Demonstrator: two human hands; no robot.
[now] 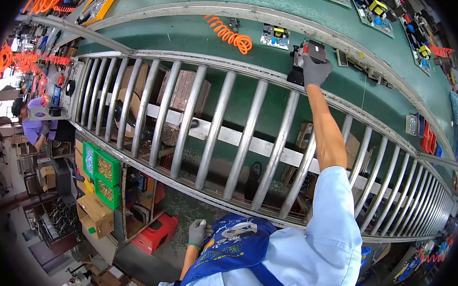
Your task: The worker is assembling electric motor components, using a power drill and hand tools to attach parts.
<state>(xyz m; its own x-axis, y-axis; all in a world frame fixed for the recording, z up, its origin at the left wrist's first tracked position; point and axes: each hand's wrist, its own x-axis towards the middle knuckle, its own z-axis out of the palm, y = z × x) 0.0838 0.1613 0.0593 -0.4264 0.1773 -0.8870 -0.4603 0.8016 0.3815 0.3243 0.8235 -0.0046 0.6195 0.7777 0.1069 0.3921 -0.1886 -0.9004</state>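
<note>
My right arm stretches over the roller conveyor to the green bench behind it. In its grey glove, my right hand is closed on a boxy red-and-black device near the conveyor's far rail. The glove covers part of the device, and its exact kind does not show. Left of it lies a circuit board with a yellow part. My left hand, also gloved in grey, hangs low beside my blue apron. Its fingers are curled in; whatever they may hold is hidden.
An orange coiled hose lies on the bench. Green bins of small parts sit at the conveyor's near left, above a cardboard box and a red case. Another person in purple works at far left.
</note>
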